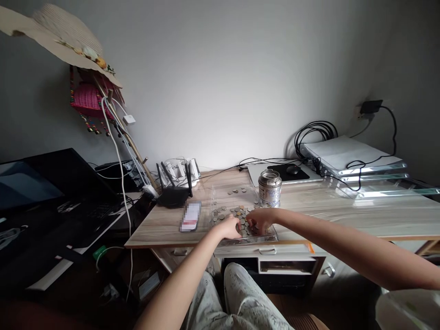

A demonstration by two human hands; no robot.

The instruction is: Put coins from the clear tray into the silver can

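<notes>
Several coins (244,221) lie in a clear shallow tray (223,241) near the table's front edge, with a few more toward its back. My left hand (229,228) rests at the tray's front left part, its fingers curled down at the coins; whatever is between the fingertips is too small to make out. Among the coins on the right is my right hand (261,220), fingers bent downward and partly hidden, so a held coin cannot be made out. A metal can (270,189) stands upright just behind my right hand.
Left of the tray lies a phone (190,216), with a black router (173,196) behind it. A mouse (293,169) sits on a dark pad at the back. Stacked clear trays (354,156) and cables occupy the right. A laptop (68,183) stands far left.
</notes>
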